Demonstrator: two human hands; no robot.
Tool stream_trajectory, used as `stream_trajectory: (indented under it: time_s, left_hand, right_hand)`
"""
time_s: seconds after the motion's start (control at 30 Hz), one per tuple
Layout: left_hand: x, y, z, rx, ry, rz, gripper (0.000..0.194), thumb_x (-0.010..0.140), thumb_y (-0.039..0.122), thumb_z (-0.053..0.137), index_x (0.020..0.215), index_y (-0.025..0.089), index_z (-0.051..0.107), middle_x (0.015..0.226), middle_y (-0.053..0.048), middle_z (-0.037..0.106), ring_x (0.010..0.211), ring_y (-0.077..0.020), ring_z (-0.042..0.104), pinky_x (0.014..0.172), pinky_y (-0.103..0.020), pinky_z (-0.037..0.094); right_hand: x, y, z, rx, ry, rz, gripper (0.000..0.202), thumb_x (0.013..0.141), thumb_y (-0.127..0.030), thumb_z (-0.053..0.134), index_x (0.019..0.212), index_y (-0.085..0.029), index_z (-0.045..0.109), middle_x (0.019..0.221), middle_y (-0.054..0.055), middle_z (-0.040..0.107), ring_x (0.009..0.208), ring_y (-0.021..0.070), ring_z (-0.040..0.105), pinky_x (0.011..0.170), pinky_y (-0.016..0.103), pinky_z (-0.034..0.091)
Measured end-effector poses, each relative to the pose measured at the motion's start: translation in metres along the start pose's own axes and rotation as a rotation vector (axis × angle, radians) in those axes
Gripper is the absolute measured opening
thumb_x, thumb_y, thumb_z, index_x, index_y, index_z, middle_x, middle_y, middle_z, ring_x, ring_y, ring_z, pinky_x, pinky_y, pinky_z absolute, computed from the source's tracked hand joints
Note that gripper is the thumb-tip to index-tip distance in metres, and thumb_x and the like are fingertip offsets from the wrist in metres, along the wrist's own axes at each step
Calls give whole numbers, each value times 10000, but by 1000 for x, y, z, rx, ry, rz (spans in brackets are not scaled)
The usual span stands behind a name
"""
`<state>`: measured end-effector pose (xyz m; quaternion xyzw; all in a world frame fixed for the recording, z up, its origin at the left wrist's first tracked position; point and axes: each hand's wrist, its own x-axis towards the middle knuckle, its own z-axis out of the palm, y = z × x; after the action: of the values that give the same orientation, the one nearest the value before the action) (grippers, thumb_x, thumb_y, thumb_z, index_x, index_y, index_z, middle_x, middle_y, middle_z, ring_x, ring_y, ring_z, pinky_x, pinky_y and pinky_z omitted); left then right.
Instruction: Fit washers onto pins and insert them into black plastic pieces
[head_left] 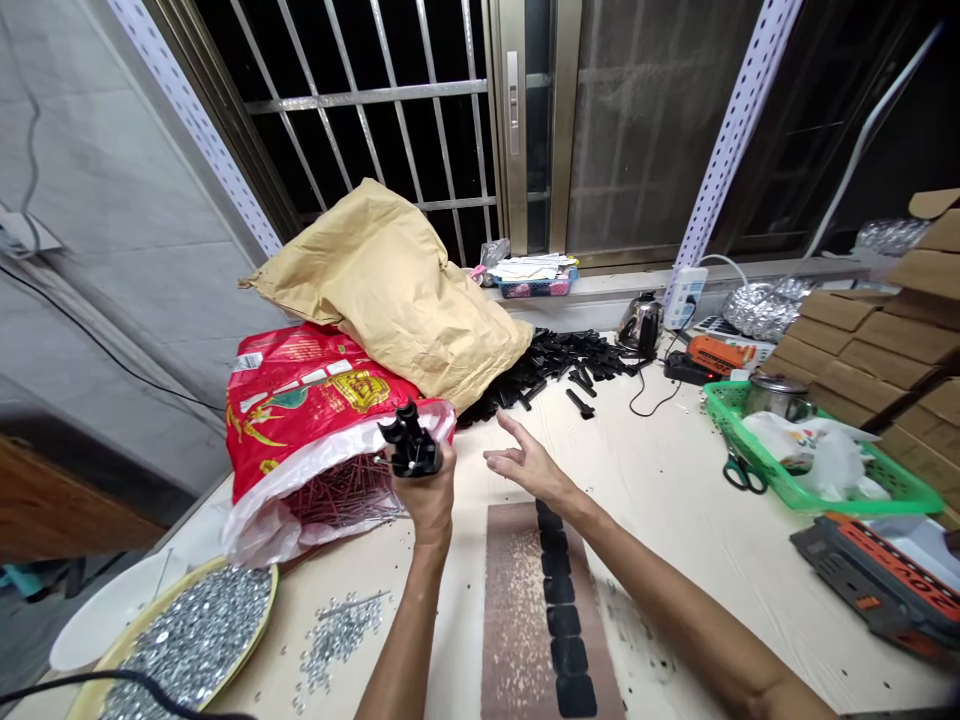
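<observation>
My left hand is closed around a small bunch of black plastic parts, held upright over the table by the mouth of a red sack. Long thin reddish metal rods fill that opening. To the right, my right hand has its thumb and forefinger apart and nothing between them. It hovers just in front of a heap of black plastic parts, a few of which lie loose at its near edge. Below it on the table is a brown board with a row of black squares.
A tan paper sack leans over the red one. At front left are a yellow-rimmed tray of small metal pieces and a scattered pile of them. On the right stand a green basket, scissors, an orange-black tool case and stacked cardboard boxes.
</observation>
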<state>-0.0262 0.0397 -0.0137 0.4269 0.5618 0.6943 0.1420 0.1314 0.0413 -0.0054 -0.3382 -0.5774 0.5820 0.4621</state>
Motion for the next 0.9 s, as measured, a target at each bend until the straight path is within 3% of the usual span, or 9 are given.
stream_trajectory:
  time_s: [0.1, 0.2, 0.37, 0.47, 0.6, 0.7, 0.8, 0.9]
  left_hand:
    - [0, -7, 4, 181, 99, 164, 498, 608, 320, 732, 1050, 178, 554, 922, -54, 635, 835, -223, 607, 850, -381, 446]
    - [0, -10, 8, 173, 73, 207, 531, 602, 314, 744, 1081, 182, 556, 943, -64, 639, 861, -239, 611, 867, -379, 441]
    - [-6, -15, 18, 167, -171, 239, 583, 622, 238, 725, 1176, 204, 547, 1113, -96, 627, 1075, -282, 566, 969, -376, 386]
    - [-12, -25, 31, 200, -441, 260, 581, 625, 177, 696, 1188, 208, 558, 1174, -104, 611, 1125, -293, 542, 988, -390, 377]
    - [-20, -49, 50, 217, -648, 269, 657, 646, 140, 642, 1285, 200, 499, 1229, -124, 583, 1138, -294, 526, 990, -425, 371]
    - [-22, -67, 63, 189, -786, 193, 606, 609, 165, 681, 1204, 195, 571, 1127, -124, 634, 1045, -304, 563, 945, -465, 398]
    - [-20, -81, 73, 165, -860, 121, 475, 575, 256, 759, 1036, 207, 656, 1014, -113, 669, 997, -309, 580, 933, -488, 402]
    - [-17, -86, 78, 149, -843, 94, 388, 562, 326, 788, 915, 205, 683, 1076, -125, 651, 1102, -325, 539, 989, -494, 358]
  right_hand:
    - [-9, 11, -19, -86, 58, 26, 711, 776, -387, 658, 1389, -195, 352, 962, 75, 671, 952, 214, 649, 887, 416, 471]
    - [-15, 19, -36, -86, 110, 32, 605, 788, -421, 632, 1309, -175, 449, 881, 63, 674, 904, 216, 667, 846, 411, 494]
    - [-26, 23, -57, -78, 201, 86, 493, 767, -469, 633, 1150, -165, 575, 823, 55, 666, 825, 212, 686, 779, 372, 520]
    - [-32, 24, -65, -89, 256, 105, 460, 756, -479, 632, 1087, -161, 610, 780, 46, 661, 772, 199, 685, 743, 347, 525]
    - [-36, 28, -79, -114, 303, 99, 397, 765, -448, 621, 1038, -160, 636, 791, 46, 659, 725, 174, 676, 705, 314, 528]
    - [-38, 34, -91, -146, 369, 108, 370, 771, -435, 604, 1015, -160, 650, 729, 29, 649, 699, 165, 670, 672, 295, 527]
    - [-38, 42, -102, -180, 438, 159, 357, 771, -422, 590, 1000, -155, 654, 658, 15, 635, 651, 156, 659, 602, 265, 512]
    - [-35, 49, -106, -194, 466, 205, 351, 773, -400, 579, 1005, -147, 652, 614, 9, 623, 618, 146, 648, 558, 243, 493]
